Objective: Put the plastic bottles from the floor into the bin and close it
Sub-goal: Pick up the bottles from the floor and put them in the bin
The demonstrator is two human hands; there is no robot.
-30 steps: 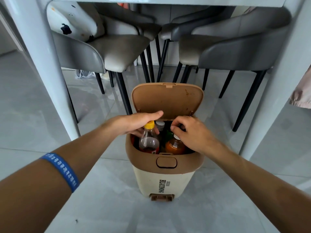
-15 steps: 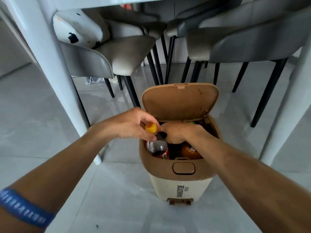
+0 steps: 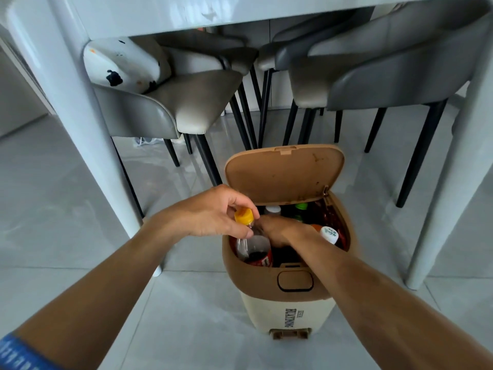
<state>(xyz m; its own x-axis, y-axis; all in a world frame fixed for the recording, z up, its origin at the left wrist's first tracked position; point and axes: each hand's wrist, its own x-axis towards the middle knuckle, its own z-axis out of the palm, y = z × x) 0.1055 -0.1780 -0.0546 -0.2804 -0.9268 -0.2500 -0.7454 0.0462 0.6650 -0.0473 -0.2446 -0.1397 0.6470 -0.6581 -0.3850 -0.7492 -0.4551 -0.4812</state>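
Note:
A cream bin (image 3: 288, 313) with a brown rim stands on the floor, its brown lid (image 3: 284, 173) upright and open. Several plastic bottles stand inside. My left hand (image 3: 213, 213) pinches the yellow cap of a clear bottle with dark drink and a red label (image 3: 252, 248) at the bin's near left. My right hand (image 3: 282, 231) reaches down into the middle of the bin among the bottles; its fingers are hidden, so I cannot tell what it grips. A white-capped orange bottle (image 3: 328, 234), a green-capped one (image 3: 301, 207) and another white cap (image 3: 272, 209) show beside it.
The bin sits under a white table, between its left leg (image 3: 88, 145) and right leg (image 3: 450, 182). Grey chairs (image 3: 170, 110) with black legs stand right behind the lid. A foot pedal (image 3: 289, 333) sticks out at the bin's base. Grey tiled floor lies all around.
The view has moved closer and the bin now sits further right. My left hand shifted from resting on the bottles to pinching the yellow cap. My right hand went deeper into the bin.

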